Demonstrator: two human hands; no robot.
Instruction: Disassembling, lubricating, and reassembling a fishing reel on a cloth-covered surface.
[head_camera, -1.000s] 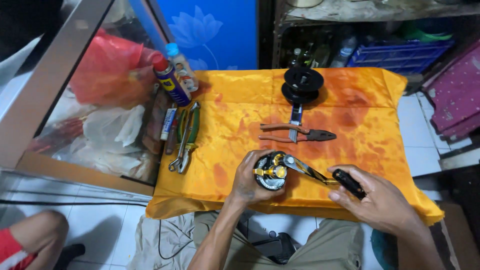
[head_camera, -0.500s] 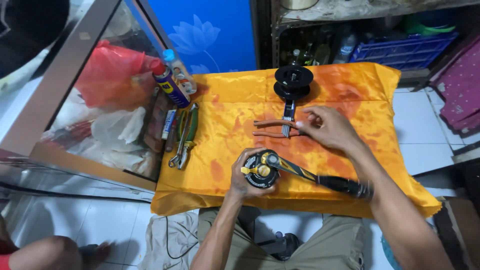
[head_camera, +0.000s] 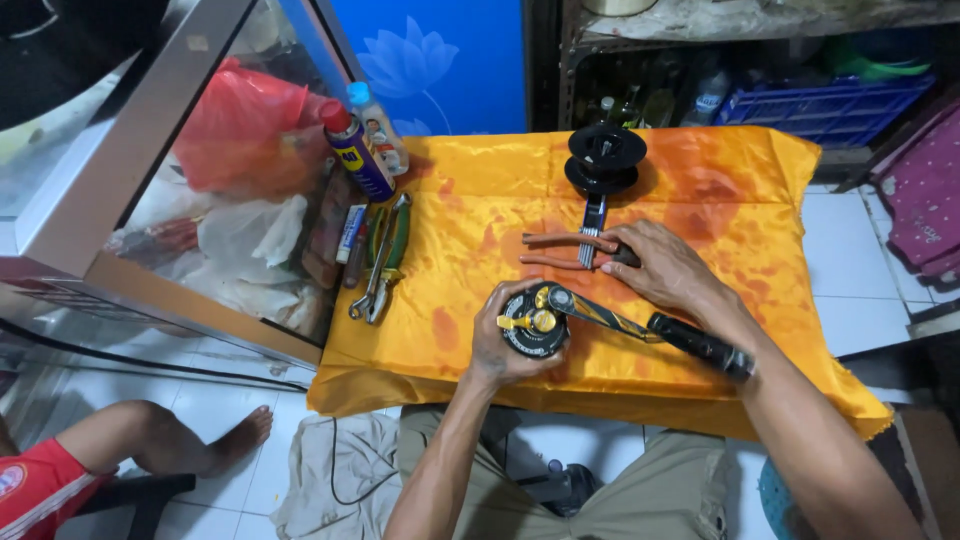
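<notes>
While the left hand (head_camera: 497, 345) grips a black reel (head_camera: 533, 322) (gold fittings, long black-knobbed crank), the right hand (head_camera: 662, 266) closes on pliers (head_camera: 562, 250).

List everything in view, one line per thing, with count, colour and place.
fishing reel: one, black and gold, near edge of cloth, long black-handled crank to the right
pliers: one, reddish handles, cloth centre
spool: one, black, far edge
cloth: one, orange-yellow, over the table
spray can: one, blue, red cap, far left corner
small bottle: one, blue cap, beside the can
green-handled pliers: one, left edge
left hand: grips the reel
right hand: on the pliers' head
</notes>
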